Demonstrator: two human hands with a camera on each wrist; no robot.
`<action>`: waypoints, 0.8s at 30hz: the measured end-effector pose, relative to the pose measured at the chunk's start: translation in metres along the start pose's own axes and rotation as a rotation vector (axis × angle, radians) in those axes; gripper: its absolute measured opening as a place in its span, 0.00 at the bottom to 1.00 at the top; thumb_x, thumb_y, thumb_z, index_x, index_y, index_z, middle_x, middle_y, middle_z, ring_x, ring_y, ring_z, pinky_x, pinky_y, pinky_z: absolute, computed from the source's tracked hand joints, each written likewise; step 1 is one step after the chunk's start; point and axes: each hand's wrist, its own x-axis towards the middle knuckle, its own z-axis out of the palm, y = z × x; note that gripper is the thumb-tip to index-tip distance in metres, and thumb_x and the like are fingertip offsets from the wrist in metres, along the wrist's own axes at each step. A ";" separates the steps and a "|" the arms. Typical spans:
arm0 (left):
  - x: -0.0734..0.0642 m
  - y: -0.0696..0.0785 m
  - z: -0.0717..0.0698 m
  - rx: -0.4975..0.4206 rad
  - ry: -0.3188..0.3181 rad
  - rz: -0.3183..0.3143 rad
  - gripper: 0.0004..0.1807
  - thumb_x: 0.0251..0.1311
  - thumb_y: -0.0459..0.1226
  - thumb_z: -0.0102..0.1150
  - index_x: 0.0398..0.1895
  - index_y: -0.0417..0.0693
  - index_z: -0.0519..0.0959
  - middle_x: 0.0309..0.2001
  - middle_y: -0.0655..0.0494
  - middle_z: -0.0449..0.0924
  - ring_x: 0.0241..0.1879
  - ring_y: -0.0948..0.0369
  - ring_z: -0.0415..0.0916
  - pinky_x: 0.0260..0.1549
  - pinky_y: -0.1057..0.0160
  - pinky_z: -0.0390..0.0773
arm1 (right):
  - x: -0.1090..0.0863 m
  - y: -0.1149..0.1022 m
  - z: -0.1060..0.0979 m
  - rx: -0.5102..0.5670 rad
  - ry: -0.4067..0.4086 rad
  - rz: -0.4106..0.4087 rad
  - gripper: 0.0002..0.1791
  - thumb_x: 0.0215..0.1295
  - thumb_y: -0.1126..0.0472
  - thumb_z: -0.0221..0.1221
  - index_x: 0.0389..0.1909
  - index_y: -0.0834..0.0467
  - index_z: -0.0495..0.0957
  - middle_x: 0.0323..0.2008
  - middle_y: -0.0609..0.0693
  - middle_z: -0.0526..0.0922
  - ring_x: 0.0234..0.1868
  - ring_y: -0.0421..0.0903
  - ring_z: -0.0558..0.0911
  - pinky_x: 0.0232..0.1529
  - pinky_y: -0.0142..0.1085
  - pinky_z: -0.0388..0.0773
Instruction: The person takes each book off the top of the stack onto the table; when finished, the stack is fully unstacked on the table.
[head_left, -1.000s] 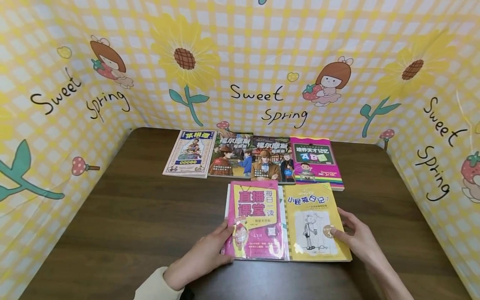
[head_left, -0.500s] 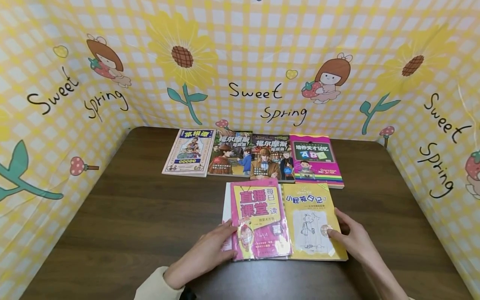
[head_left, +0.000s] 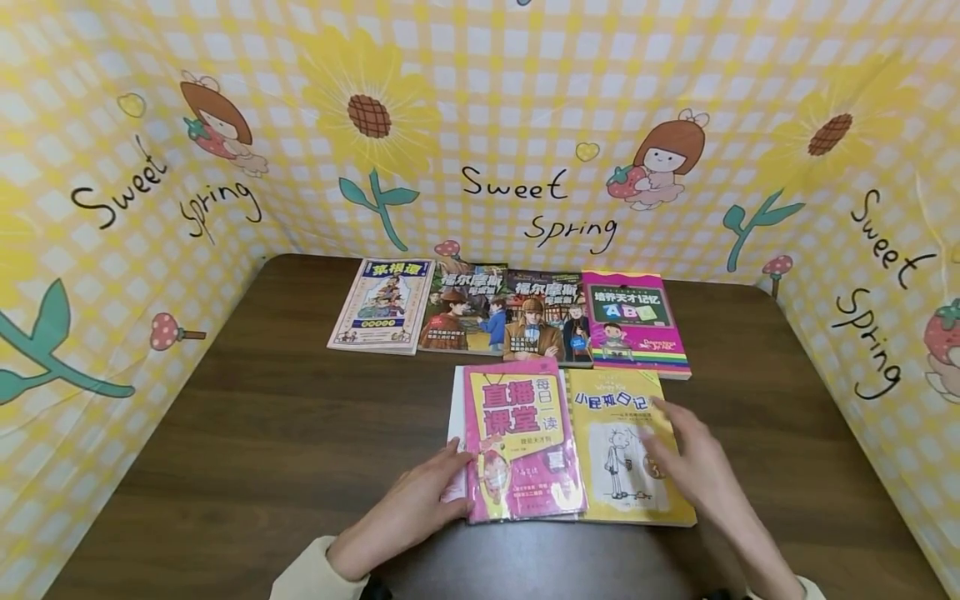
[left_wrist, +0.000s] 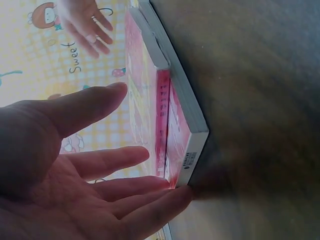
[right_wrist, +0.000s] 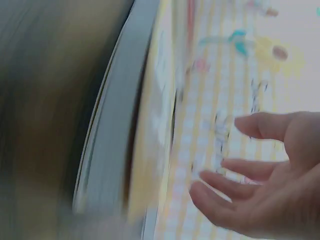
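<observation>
A pink book [head_left: 517,442] in a shiny cover lies slightly turned on a wider book with a white edge [head_left: 456,417], its right side reaching the yellow comic-figure book [head_left: 626,442]. My left hand [head_left: 412,500] is at the left side of this pair, fingers extended. In the left wrist view the fingertips [left_wrist: 182,195] meet the lower book's white spine [left_wrist: 195,147], and the thumb stands apart. Above the right part of the yellow book hovers my right hand [head_left: 701,458], fingers spread. The right wrist view shows it holding nothing, beside the blurred yellow book [right_wrist: 150,150].
Along the back of the brown table [head_left: 262,417] lie a cream-bordered book [head_left: 382,304], two dark illustrated books [head_left: 465,308] [head_left: 546,317] and a magenta ABC book [head_left: 636,325]. Yellow checked cloth [head_left: 480,108] walls the back and both sides.
The pink book has shifted right and turned slightly, exposing more of the white-edged book. My right hand has let go of the yellow book's right edge and lifted over it.
</observation>
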 end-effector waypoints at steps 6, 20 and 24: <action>-0.001 0.000 0.001 0.000 0.016 0.005 0.30 0.58 0.42 0.65 0.63 0.39 0.72 0.67 0.34 0.62 0.64 0.40 0.64 0.55 0.34 0.65 | 0.000 -0.023 0.038 0.088 -0.212 -0.022 0.32 0.67 0.55 0.60 0.69 0.61 0.64 0.65 0.64 0.68 0.62 0.64 0.70 0.60 0.57 0.66; -0.001 0.007 0.005 -0.180 0.131 -0.025 0.27 0.57 0.40 0.65 0.60 0.41 0.74 0.61 0.37 0.71 0.65 0.36 0.60 0.59 0.35 0.61 | -0.010 -0.039 0.067 0.101 -0.271 -0.083 0.31 0.62 0.52 0.64 0.66 0.54 0.71 0.66 0.58 0.69 0.69 0.59 0.61 0.64 0.58 0.60; 0.004 0.007 0.003 -0.314 0.267 -0.049 0.16 0.57 0.33 0.64 0.49 0.42 0.80 0.47 0.44 0.80 0.50 0.46 0.76 0.49 0.49 0.76 | -0.010 -0.037 0.068 0.065 -0.263 -0.108 0.29 0.62 0.53 0.64 0.65 0.53 0.72 0.65 0.55 0.70 0.70 0.57 0.61 0.63 0.57 0.62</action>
